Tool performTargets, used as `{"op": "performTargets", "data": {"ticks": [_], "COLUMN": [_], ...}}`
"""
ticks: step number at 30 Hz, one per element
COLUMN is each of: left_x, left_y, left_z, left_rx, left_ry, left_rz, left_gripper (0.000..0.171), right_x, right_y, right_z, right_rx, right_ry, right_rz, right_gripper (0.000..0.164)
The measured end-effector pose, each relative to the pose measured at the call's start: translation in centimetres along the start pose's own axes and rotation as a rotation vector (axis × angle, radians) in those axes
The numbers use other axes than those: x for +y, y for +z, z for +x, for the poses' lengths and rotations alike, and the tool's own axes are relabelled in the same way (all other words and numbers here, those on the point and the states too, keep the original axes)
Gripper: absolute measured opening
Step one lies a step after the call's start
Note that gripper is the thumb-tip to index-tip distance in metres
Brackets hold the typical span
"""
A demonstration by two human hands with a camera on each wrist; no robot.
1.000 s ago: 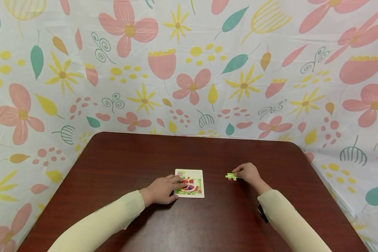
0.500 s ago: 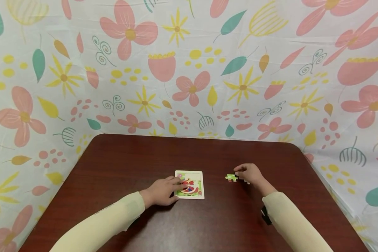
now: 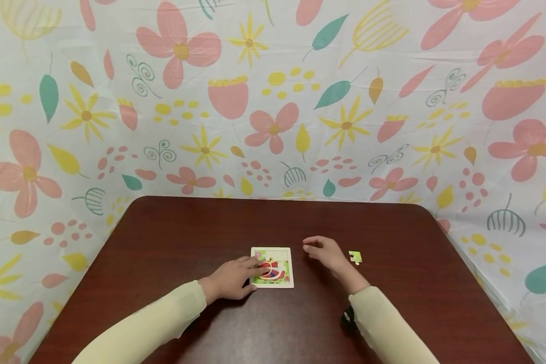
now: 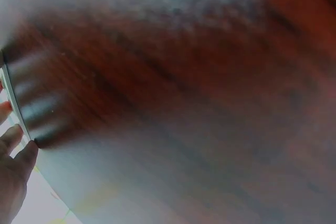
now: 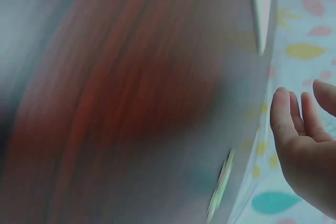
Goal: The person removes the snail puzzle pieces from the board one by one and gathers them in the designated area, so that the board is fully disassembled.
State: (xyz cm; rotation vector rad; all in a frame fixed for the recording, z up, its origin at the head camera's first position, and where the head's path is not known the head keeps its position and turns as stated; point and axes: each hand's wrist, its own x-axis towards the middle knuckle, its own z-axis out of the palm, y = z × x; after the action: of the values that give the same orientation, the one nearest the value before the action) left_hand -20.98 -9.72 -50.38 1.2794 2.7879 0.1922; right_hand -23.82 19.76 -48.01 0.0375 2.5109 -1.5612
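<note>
My left hand (image 3: 231, 278) rests on the left side of a small white-framed jigsaw puzzle (image 3: 293, 268), its fingers spread over a red and blue picture on green. The left wrist view catches only those fingertips (image 4: 23, 158) at the frame's edge. Just right of the puzzle, my right hand (image 3: 327, 255) hovers over the table. Its fingers are loosely bent and apart in the right wrist view, and no piece shows between them. A green puzzle piece (image 3: 355, 257) lies on the table to the right of that hand. The table directly beneath this hand is hidden.
The dark red-brown wooden table (image 3: 200, 217) has rounded far corners. A white cloth (image 3: 273, 167) printed with flowers and leaves hangs behind and around it. A dark wrist device (image 3: 348, 318) shows by the right sleeve.
My right hand first shifted slightly right over the green pieces, then moved left toward the puzzle. One green piece is uncovered; the other is out of sight. My left hand stayed on the puzzle.
</note>
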Motion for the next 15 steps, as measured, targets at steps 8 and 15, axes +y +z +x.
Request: {"op": "performTargets", "data": {"ticks": [8, 15], "left_x": [-0.3, -0.3], "left_y": [0.6, 0.5], "left_z": [-0.2, -0.1], "left_rx": [-0.010, 0.008], "left_ry": [-0.002, 0.018], "left_rz": [-0.038, -0.019], "left_gripper": [0.052, 0.052], "right_x": [-1.6, -1.9], "right_y": [5.2, 7.3], "right_z": [0.3, 0.8], "right_rx": [-0.010, -0.015], "right_ry": [-0.018, -0.075], "right_rz": [-0.021, -0.020], "right_gripper": [0.028, 0.025]}}
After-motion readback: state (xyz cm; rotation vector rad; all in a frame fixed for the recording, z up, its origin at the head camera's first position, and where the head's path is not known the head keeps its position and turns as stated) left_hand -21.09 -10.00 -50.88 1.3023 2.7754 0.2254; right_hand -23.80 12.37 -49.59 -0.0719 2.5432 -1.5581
